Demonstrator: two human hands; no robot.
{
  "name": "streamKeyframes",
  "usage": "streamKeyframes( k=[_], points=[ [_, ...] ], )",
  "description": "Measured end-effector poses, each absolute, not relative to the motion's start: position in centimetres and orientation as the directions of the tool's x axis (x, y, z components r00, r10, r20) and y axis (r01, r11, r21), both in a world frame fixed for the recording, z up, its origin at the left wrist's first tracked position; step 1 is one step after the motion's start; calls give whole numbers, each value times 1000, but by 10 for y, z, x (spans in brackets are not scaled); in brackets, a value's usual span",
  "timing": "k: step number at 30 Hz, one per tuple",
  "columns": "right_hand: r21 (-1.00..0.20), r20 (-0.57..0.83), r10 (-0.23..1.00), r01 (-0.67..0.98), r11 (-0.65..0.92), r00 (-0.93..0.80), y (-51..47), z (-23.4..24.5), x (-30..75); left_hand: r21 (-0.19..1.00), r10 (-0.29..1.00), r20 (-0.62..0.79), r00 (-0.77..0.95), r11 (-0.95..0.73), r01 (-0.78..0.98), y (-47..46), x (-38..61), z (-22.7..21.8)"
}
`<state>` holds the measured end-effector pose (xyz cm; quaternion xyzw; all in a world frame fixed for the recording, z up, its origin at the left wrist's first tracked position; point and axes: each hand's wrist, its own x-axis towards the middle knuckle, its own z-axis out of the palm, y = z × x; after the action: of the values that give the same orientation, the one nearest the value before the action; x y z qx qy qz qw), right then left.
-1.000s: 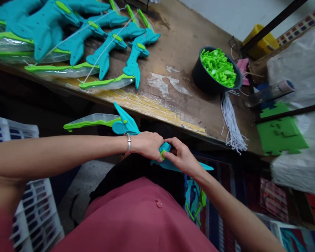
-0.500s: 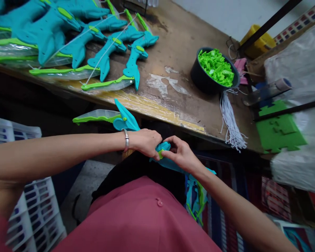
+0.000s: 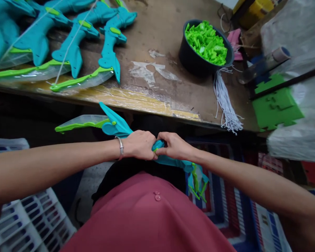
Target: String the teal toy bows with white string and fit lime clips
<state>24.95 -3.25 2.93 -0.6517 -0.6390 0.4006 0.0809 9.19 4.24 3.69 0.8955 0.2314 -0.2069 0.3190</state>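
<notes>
Both left hand [image 3: 141,144] and right hand [image 3: 173,145] clamp the teal bow [image 3: 158,144], near side of the bench [image 3: 157,35], where uneven pressure could skew its small lime piece [image 3: 155,149].

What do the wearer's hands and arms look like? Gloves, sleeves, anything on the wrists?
Left hand and right hand: no gloves. Forearms uncovered by sleeves. Silver-coloured bracelet, a narrow band, on the left wrist; none seen on the right.
</notes>
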Motion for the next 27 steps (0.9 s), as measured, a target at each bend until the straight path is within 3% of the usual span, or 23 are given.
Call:
streamKeyframes(
  k=[4, 7, 9, 12, 14, 15, 16, 18, 20, 23, 25, 27],
  points=[
    [-569, -479, 869, 798, -197, -127, -27, 38, 247, 434, 275, -520, 809, -731, 527, 44, 90, 36],
    [-575, -518, 843, 788, -219, -143, -25, 48, 249, 393, 289, -431, 855, -792, 466, 45, 83, 38],
    [-616, -524, 838, 746, -252, -150, -27, 51, 253, 340, 327, -249, 912, -852, 398, 41, 72, 40],
    [-714, -561, 815, 584, -388, -144, -36, 51, 264, 299, 374, 172, 911, -901, 314, 27, 49, 43],
    [-769, -591, 793, 403, -496, -149, -44, 49, 272, 428, 480, 381, 790, -849, 309, 12, 33, 42],
    [-786, -599, 787, 300, -541, -151, -48, 48, 276, 544, 571, 406, 714, -778, 313, 4, 26, 40],
    [-794, -603, 784, 198, -574, -148, -52, 47, 279, 673, 668, 342, 661, -665, 324, -5, 21, 37],
    [-790, -609, 781, 23, -612, -137, -59, 44, 281, 888, 768, 69, 637, -338, 311, -21, 16, 29],
    [-775, -615, 777, -80, -627, -134, -64, 41, 278, 972, 703, -186, 686, 32, 231, -33, 20, 20],
    [-768, -611, 780, -141, -625, -134, -69, 38, 266, 893, 594, -283, 753, 449, -18, -44, 33, 10],
    [-774, -604, 787, -144, -617, -128, -71, 37, 258, 814, 606, -295, 739, 564, -137, -48, 41, 6],
    [-789, -592, 796, -109, -605, -126, -72, 37, 253, 804, 651, -325, 686, 572, -162, -51, 46, 5]
  ],
)
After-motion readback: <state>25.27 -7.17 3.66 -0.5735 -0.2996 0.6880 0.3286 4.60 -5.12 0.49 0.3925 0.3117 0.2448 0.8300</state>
